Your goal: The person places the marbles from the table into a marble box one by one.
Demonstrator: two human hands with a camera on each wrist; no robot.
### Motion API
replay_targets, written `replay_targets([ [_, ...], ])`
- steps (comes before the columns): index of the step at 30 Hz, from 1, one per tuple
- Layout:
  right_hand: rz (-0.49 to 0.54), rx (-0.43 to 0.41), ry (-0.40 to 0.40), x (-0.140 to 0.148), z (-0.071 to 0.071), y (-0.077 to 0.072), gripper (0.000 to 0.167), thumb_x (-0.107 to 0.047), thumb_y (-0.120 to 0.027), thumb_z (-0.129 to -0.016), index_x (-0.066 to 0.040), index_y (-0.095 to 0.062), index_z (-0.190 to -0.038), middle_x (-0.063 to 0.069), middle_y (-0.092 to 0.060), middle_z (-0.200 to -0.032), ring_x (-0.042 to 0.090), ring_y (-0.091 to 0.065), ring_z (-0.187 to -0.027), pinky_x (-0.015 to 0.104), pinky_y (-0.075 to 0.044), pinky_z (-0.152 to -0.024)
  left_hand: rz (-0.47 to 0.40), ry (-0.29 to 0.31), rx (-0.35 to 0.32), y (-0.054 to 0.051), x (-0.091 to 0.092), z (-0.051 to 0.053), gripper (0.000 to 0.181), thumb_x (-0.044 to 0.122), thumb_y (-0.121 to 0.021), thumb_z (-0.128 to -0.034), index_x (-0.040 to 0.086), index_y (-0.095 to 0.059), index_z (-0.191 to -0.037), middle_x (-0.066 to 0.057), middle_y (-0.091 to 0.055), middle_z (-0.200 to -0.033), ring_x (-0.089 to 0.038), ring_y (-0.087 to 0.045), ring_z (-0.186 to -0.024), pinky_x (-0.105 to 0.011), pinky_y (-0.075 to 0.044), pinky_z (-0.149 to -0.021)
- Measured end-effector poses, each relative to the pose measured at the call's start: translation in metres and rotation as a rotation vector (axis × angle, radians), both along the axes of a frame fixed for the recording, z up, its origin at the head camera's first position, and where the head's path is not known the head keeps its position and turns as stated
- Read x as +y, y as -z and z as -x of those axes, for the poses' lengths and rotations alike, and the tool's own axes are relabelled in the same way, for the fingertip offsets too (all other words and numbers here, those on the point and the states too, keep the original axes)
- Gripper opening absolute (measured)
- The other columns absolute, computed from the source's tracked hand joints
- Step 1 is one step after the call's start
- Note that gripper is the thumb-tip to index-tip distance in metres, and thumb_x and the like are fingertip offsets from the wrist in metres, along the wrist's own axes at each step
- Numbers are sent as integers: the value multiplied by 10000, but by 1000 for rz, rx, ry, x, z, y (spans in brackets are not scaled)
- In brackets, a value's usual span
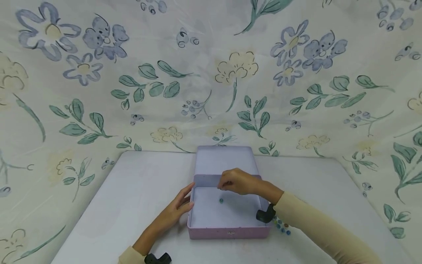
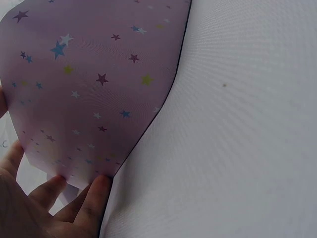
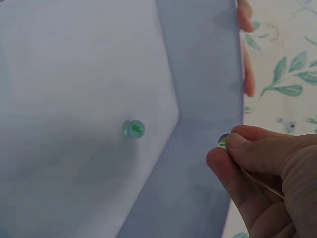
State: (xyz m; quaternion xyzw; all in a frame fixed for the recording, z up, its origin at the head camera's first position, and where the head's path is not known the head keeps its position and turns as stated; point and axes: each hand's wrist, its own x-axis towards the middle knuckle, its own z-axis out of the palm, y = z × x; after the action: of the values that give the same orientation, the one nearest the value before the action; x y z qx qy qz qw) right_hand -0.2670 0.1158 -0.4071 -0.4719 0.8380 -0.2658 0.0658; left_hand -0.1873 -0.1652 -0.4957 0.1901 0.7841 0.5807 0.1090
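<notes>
An open lilac box (image 1: 229, 233) stands on the table, its inside pale. The right hand (image 1: 238, 181) is over the back of the box; in the right wrist view that hand (image 3: 267, 173) pinches a glass marble (image 3: 223, 142) between thumb and fingertips. One green marble (image 1: 221, 200) lies on the box floor, also seen as a clear marble with green inside (image 3: 134, 129). The left hand (image 1: 176, 209) touches the box's left side with extended fingers; in the left wrist view this hand (image 2: 59, 208) rests its fingertips against the star-printed outer wall (image 2: 89, 89).
Several blue, green and brown marbles (image 1: 282, 226) lie on the table right of the box, beside the right forearm. The box lid (image 1: 225, 159) leans back behind it. White table (image 1: 132, 198) extends on both sides, with a floral cloth (image 1: 197, 91) behind.
</notes>
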Motion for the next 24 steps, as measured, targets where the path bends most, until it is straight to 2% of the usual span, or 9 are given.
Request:
replay_targets([
  [9, -79, -49, 61, -9, 3, 14, 128, 4, -717, -885, -36, -777, -991, 27, -742, -957, 54, -676, -864, 116, -537, -760, -4, -1, 2, 1, 0, 1, 634, 230, -471, -1054, 232, -165, -1609, -169, -96, -1680, -552, -230, -1464, -701, -284, -1127],
  [14, -107, -37, 62, -12, 4, 22, 124, 3, -710, -891, -50, -780, -979, 26, -745, -954, 42, -668, -857, 115, -535, -762, -1, -13, 4, 1, -1, 1, 632, 214, -478, -1053, 257, -175, -1606, -147, -118, -1681, -534, -244, -1468, -692, -283, -1134],
  [24, -118, -6, 36, -14, 4, 37, 100, -33, -722, -894, -69, -785, -962, 16, -751, -929, 16, -655, -831, 111, -534, -757, -3, 3, 9, 1, -1, 2, 637, 231, -473, -1055, 223, -163, -1611, -159, -101, -1681, -548, -244, -1460, -693, -290, -1130],
])
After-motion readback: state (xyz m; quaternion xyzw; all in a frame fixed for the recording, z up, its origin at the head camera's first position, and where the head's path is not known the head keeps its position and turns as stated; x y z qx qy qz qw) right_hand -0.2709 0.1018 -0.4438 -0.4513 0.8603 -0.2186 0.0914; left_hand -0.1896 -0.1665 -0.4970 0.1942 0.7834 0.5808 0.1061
